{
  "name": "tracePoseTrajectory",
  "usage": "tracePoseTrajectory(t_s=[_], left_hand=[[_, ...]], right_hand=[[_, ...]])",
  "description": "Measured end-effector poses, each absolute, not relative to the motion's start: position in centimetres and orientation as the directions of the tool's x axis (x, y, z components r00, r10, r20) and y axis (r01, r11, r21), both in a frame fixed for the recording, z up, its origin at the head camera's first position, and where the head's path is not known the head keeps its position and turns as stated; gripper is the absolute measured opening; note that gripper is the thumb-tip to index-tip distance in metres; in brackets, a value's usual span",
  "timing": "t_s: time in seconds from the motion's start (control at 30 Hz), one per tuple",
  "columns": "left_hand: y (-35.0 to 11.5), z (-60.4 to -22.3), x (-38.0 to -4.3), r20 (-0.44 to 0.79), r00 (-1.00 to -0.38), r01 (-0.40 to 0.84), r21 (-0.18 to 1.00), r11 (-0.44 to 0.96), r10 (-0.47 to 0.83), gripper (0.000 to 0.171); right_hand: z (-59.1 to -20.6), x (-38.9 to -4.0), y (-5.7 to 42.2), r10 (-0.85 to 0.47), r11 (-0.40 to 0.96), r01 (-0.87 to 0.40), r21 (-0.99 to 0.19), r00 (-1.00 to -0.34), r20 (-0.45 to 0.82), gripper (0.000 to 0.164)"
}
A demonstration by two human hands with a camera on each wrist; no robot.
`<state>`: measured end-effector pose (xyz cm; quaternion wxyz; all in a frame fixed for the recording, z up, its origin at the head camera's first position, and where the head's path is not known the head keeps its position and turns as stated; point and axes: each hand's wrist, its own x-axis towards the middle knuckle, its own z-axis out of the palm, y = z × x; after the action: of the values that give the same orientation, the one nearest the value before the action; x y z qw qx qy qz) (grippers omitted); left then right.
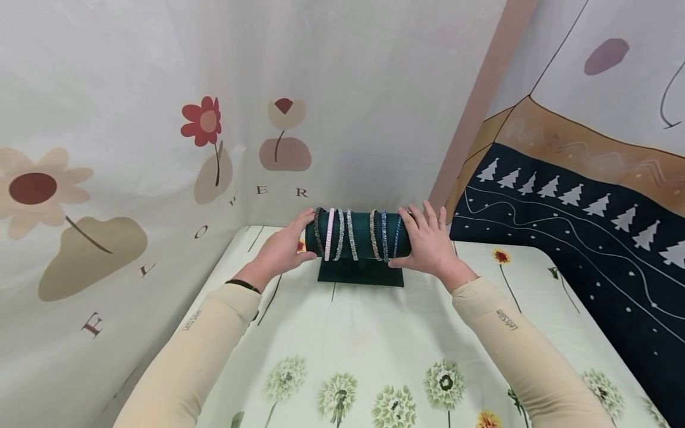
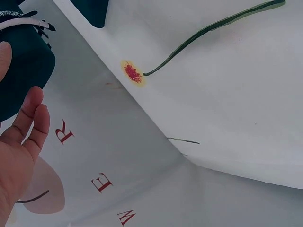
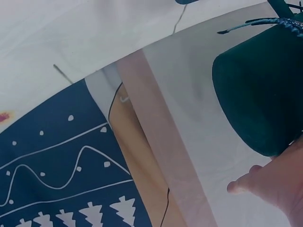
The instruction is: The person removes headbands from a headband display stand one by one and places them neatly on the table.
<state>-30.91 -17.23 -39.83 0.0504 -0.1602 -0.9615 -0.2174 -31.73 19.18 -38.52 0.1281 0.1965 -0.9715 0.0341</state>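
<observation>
A dark green bracelet display stand [image 1: 361, 236] with a padded roll and a flat base [image 1: 361, 274] is at the far part of the table. Several bracelets circle the roll: a dark one and a pink one [image 1: 329, 233] toward the left, silvery ones [image 1: 351, 233] in the middle, beige and blue ones [image 1: 384, 236] toward the right. My left hand [image 1: 280, 246] grips the roll's left end, thumb in front. At the opposite end my right hand [image 1: 430, 241] holds the roll between thumb and index finger, other fingers spread. Loose tie ends of the pink bracelet [image 2: 28, 21] show in the left wrist view.
A pale cloth printed with dandelions [image 1: 393, 407] and red-yellow flowers covers the table [image 1: 364, 333]. Close behind the stand hangs a light curtain [image 1: 353, 107] with flowers and letters. On the right is a dark blue fabric [image 1: 578, 238] with white trees.
</observation>
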Motion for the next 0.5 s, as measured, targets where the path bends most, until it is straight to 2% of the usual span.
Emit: tracePoseTrajectory(t_s=[0.5], left_hand=[[-17.1,-39.81,-30.71,0.162,-0.949,0.315,0.404,0.859,0.272,0.106]], right_hand=[[-38.05,-31.4,19.66,-0.341,0.93,-0.364,-0.044,-0.904,0.257,0.128]])
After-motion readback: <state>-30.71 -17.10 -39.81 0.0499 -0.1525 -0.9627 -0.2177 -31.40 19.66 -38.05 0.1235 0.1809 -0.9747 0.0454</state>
